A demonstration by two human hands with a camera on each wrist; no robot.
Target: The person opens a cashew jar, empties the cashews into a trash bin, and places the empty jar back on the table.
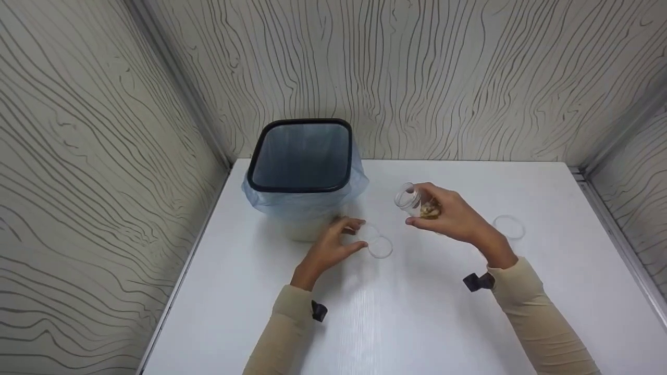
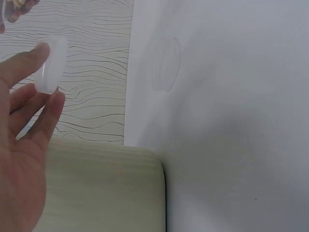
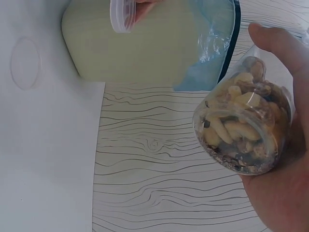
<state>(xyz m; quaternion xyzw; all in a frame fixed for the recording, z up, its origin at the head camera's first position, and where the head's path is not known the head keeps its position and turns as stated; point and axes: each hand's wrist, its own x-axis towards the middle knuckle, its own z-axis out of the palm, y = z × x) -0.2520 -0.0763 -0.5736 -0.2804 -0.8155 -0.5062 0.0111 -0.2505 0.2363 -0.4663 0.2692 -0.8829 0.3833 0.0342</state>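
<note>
My left hand (image 1: 333,246) pinches a translucent plastic lid (image 2: 52,65) by its edge, thumb on one side and fingertips on the other. Just below it in the head view, a clear round lid (image 1: 380,247) lies on the white table. My right hand (image 1: 452,213) grips a clear plastic jar (image 3: 246,121) around its side. Mixed nuts (image 3: 236,128), cashews among them, partly fill the jar. In the head view the jar is tilted, its uncovered mouth facing left toward the held lid, with a gap between the two.
Left of centre at the back stands a bin (image 1: 299,229) with a black rim (image 1: 302,188) and a blue bag liner (image 1: 302,151). Another clear round lid (image 1: 509,227) lies on the table (image 1: 417,323) right of my right hand. Patterned panels (image 1: 391,78) enclose the table.
</note>
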